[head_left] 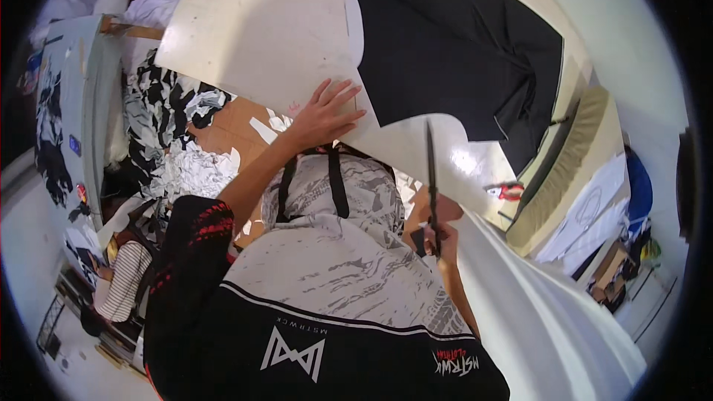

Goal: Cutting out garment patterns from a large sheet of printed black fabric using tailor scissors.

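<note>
My left hand [327, 113] lies flat near the front edge of the pale table [275, 37], its fingers spread next to a cut piece of black fabric [453, 52]. The fabric is spread out, with folds on its right side and a curved cutout along its near edge. My right hand [444, 241] is closed round the handles of long dark scissors [431, 160]. Their blades point away from me, and the tips are near the fabric's curved edge. Whether the tips touch the tabletop I cannot tell.
A small red-handled tool [510, 191] lies at the table's right. Beyond it runs a tan fabric roll [561, 171]. White cloth [520, 282] drapes down at my right. Black and white scraps [163, 130] heap on the left. A person in a striped top [125, 278] sits at the far left.
</note>
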The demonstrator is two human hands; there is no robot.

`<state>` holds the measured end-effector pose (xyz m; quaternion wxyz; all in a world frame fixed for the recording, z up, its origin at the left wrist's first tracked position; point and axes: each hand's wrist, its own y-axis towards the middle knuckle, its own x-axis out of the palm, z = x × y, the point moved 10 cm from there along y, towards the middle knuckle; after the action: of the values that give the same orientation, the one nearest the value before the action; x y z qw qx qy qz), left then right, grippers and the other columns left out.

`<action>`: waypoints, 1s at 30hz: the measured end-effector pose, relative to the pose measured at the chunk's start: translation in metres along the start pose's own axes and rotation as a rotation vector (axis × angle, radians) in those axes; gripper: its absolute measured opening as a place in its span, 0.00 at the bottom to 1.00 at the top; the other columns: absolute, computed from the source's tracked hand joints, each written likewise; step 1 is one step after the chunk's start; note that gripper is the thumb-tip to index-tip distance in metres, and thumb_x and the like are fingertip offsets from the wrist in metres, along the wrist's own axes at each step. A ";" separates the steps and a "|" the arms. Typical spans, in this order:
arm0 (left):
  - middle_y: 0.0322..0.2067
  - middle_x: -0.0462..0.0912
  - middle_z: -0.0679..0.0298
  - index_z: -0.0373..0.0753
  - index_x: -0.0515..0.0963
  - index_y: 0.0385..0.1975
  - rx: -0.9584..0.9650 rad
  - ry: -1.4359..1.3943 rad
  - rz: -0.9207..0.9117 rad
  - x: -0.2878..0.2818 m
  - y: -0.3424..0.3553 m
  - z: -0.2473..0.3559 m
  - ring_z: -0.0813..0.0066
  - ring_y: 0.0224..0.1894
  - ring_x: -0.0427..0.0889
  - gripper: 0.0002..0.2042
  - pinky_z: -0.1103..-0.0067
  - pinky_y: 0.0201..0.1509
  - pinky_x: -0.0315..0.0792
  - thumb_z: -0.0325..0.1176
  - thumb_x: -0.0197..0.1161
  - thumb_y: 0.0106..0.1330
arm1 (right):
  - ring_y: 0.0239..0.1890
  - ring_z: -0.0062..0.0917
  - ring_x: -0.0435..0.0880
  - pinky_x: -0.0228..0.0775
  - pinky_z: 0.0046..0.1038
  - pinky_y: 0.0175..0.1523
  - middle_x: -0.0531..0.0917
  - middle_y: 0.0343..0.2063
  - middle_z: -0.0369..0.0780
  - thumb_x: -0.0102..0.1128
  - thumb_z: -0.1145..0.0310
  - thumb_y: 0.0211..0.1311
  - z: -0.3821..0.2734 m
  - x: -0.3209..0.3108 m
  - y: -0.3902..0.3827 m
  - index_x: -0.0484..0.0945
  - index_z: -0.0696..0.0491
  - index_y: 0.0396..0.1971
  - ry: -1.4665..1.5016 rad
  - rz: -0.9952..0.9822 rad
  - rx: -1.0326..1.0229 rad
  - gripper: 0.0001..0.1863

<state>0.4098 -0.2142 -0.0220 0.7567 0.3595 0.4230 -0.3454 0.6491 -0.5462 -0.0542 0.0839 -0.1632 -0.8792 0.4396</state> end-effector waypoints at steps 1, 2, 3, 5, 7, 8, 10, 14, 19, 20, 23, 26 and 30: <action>0.75 0.66 0.57 0.52 0.83 0.58 0.029 -0.059 -0.018 -0.004 0.002 0.004 0.52 0.79 0.59 0.21 0.47 0.82 0.50 0.43 0.73 0.65 | 0.16 0.15 0.74 0.64 0.22 0.20 0.77 0.18 0.32 0.67 0.69 0.69 0.007 0.011 -0.012 0.80 0.55 0.31 0.048 -0.024 0.082 0.08; 0.74 0.67 0.57 0.52 0.84 0.55 0.053 -0.115 -0.034 -0.006 0.002 0.008 0.53 0.79 0.61 0.18 0.48 0.81 0.53 0.42 0.73 0.66 | 0.17 0.15 0.76 0.66 0.22 0.22 0.77 0.19 0.31 0.69 0.64 0.69 0.028 0.018 -0.013 0.79 0.53 0.30 0.140 -0.150 0.095 0.11; 0.74 0.67 0.57 0.52 0.84 0.55 0.057 -0.132 -0.038 -0.003 -0.001 0.008 0.53 0.79 0.61 0.18 0.48 0.81 0.53 0.42 0.73 0.66 | 0.17 0.15 0.76 0.66 0.22 0.22 0.77 0.19 0.31 0.69 0.64 0.69 0.032 0.021 -0.013 0.79 0.53 0.30 0.143 -0.135 0.105 0.11; 0.73 0.68 0.56 0.51 0.86 0.53 0.123 -0.195 -0.081 0.011 -0.006 0.013 0.50 0.77 0.63 0.16 0.50 0.80 0.55 0.39 0.73 0.65 | 0.20 0.15 0.77 0.67 0.21 0.26 0.78 0.19 0.31 0.70 0.62 0.69 0.036 0.039 -0.004 0.80 0.52 0.30 0.038 -0.195 0.111 0.12; 0.73 0.69 0.56 0.51 0.87 0.52 0.130 -0.211 -0.073 0.016 -0.009 0.012 0.51 0.77 0.64 0.16 0.50 0.80 0.57 0.39 0.73 0.65 | 0.22 0.14 0.79 0.66 0.20 0.29 0.78 0.20 0.30 0.70 0.59 0.69 0.033 0.049 0.015 0.78 0.51 0.29 0.017 -0.214 0.141 0.13; 0.72 0.69 0.56 0.51 0.87 0.52 0.145 -0.217 -0.059 0.017 -0.009 0.012 0.51 0.76 0.65 0.15 0.51 0.79 0.59 0.39 0.73 0.65 | 0.22 0.14 0.79 0.65 0.20 0.29 0.78 0.20 0.30 0.70 0.58 0.69 0.027 0.055 0.024 0.78 0.50 0.29 -0.025 -0.239 0.152 0.15; 0.72 0.70 0.56 0.51 0.87 0.52 0.147 -0.222 -0.057 0.018 -0.008 0.009 0.51 0.76 0.66 0.15 0.51 0.79 0.60 0.38 0.73 0.65 | 0.22 0.14 0.79 0.65 0.20 0.29 0.78 0.20 0.30 0.70 0.57 0.70 0.025 0.056 0.045 0.76 0.50 0.27 -0.154 -0.268 0.134 0.16; 0.71 0.71 0.56 0.50 0.87 0.53 0.160 -0.215 -0.059 0.021 -0.007 0.012 0.53 0.75 0.67 0.16 0.53 0.78 0.61 0.38 0.73 0.65 | 0.21 0.14 0.78 0.65 0.21 0.29 0.78 0.20 0.31 0.72 0.57 0.69 0.019 0.060 0.075 0.76 0.51 0.25 -0.195 -0.339 0.046 0.18; 0.70 0.71 0.56 0.50 0.87 0.52 0.169 -0.204 -0.052 0.025 -0.009 0.017 0.53 0.74 0.68 0.16 0.55 0.78 0.62 0.37 0.73 0.65 | 0.22 0.17 0.79 0.67 0.22 0.29 0.79 0.19 0.33 0.69 0.56 0.71 0.013 0.061 0.086 0.78 0.54 0.30 -0.258 -0.383 0.001 0.17; 0.70 0.72 0.56 0.51 0.87 0.52 0.163 -0.213 -0.051 0.025 -0.010 0.016 0.54 0.74 0.69 0.15 0.55 0.78 0.62 0.37 0.73 0.65 | 0.22 0.17 0.79 0.67 0.22 0.29 0.79 0.19 0.33 0.69 0.56 0.71 0.012 0.064 0.087 0.78 0.54 0.30 -0.260 -0.384 0.004 0.17; 0.68 0.73 0.56 0.51 0.88 0.52 0.158 -0.224 -0.052 0.026 -0.008 0.018 0.54 0.73 0.69 0.15 0.56 0.78 0.62 0.36 0.72 0.65 | 0.20 0.16 0.78 0.65 0.21 0.27 0.79 0.18 0.33 0.70 0.57 0.71 0.009 0.066 0.087 0.78 0.54 0.28 -0.262 -0.357 -0.020 0.18; 0.67 0.74 0.56 0.50 0.88 0.51 0.163 -0.225 -0.043 0.030 -0.007 0.018 0.54 0.72 0.70 0.15 0.56 0.78 0.62 0.36 0.72 0.64 | 0.18 0.13 0.76 0.64 0.18 0.25 0.75 0.18 0.29 0.79 0.51 0.63 0.009 0.066 0.083 0.80 0.53 0.26 -0.210 -0.295 0.060 0.22; 0.66 0.74 0.56 0.48 0.88 0.51 0.173 -0.226 -0.036 0.029 -0.003 0.020 0.54 0.72 0.70 0.15 0.56 0.78 0.62 0.35 0.72 0.64 | 0.17 0.12 0.74 0.61 0.17 0.23 0.75 0.18 0.28 0.80 0.49 0.61 0.012 0.056 0.082 0.81 0.53 0.26 -0.325 -0.230 0.111 0.23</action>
<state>0.4268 -0.2393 -0.0408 0.7595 0.3745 0.3102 -0.4321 0.6106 -0.4889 -0.1265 -0.0005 0.0161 -0.8684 0.4957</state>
